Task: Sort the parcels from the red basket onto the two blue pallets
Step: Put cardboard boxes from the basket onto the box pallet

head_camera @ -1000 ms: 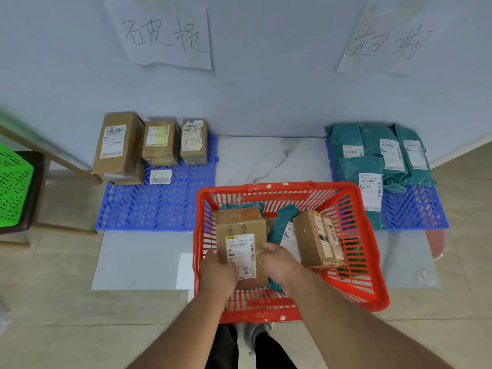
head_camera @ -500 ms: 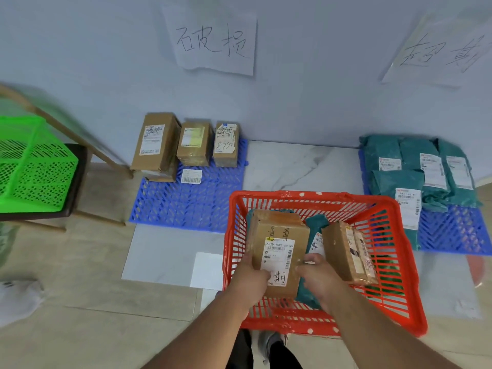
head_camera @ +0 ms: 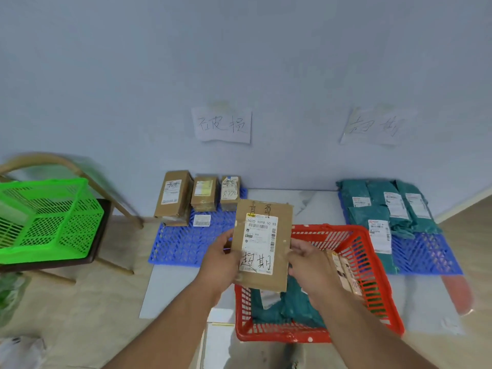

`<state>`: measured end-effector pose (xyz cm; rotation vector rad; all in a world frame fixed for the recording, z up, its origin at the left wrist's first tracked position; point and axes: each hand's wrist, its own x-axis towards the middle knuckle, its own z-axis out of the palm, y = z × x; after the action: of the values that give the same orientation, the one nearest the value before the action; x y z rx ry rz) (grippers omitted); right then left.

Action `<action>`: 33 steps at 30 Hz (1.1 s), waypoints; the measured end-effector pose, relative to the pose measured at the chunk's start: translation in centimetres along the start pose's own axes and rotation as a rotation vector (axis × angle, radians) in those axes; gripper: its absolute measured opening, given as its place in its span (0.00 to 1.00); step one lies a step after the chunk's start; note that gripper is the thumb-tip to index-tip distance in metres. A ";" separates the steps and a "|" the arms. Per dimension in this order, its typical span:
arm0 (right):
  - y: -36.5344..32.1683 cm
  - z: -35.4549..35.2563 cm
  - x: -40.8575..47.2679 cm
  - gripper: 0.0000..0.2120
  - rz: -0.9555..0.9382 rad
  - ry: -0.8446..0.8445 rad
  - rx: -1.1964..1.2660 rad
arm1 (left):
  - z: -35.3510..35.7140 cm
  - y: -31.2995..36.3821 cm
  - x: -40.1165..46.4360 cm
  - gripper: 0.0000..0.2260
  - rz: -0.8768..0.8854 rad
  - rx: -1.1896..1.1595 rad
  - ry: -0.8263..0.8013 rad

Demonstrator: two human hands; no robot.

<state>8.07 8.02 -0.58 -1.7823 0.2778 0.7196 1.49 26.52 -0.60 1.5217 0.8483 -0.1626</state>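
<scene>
A brown cardboard parcel [head_camera: 262, 243] with a white label and handwritten characters is held upright above the red basket's [head_camera: 378, 283] left rim. My left hand [head_camera: 221, 258] grips its left edge and my right hand [head_camera: 310, 262] grips its right edge. Inside the basket lie teal bag parcels [head_camera: 292, 304] and another cardboard box [head_camera: 343, 272] against the right wall. The left blue pallet [head_camera: 186, 241] carries three cardboard boxes [head_camera: 203, 193] along the wall. On the right blue pallet [head_camera: 423, 254] lie several teal bag parcels [head_camera: 383, 206].
Two handwritten paper signs hang on the wall, one [head_camera: 222, 125] above the left pallet and one [head_camera: 372, 126] above the right. A green basket [head_camera: 45, 222] sits on a chair at the left. A loose white label [head_camera: 201, 220] lies on the left pallet.
Both hands have lifted the cardboard parcel up out of the red basket and closer to me. My view has tilted upward, showing more wall.
</scene>
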 end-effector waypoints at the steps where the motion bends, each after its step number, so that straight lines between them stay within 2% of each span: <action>1: -0.3 0.9 -0.4 0.16 -0.025 -0.010 0.005 | -1.1 0.4 -0.3 0.20 0.008 0.000 0.005; 6: -2.0 7.2 -3.2 0.23 -0.055 -0.024 -0.005 | -8.4 0.2 -1.7 0.26 0.042 -0.017 -0.008; 12: -3.3 15.0 -6.8 0.26 -0.079 -0.153 0.015 | -16.3 -1.8 -3.8 0.29 0.062 -0.071 0.018; 15: -2.9 17.8 -7.4 0.23 -0.110 -0.151 -0.036 | -18.9 -2.6 -4.6 0.24 0.079 -0.089 0.079; 18: -2.6 19.5 -6.7 0.20 -0.103 -0.134 -0.067 | -20.4 -3.6 -4.9 0.16 0.063 -0.127 0.142; 23: -1.2 21.0 -4.8 0.13 -0.048 -0.144 -0.095 | -21.3 -6.2 -4.3 0.17 0.039 -0.062 0.189; 29: 1.8 24.0 -2.0 0.19 0.030 -0.207 -0.165 | -22.2 -9.3 -1.5 0.20 -0.053 0.033 0.206; 33: 1.9 27.3 0.3 0.18 0.130 -0.199 -0.140 | -24.1 -10.1 2.5 0.18 -0.104 0.041 0.172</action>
<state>-1.68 32.72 -7.09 -1.8199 0.2147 1.0240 -11.83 48.43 -6.13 1.5459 1.0681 -0.1267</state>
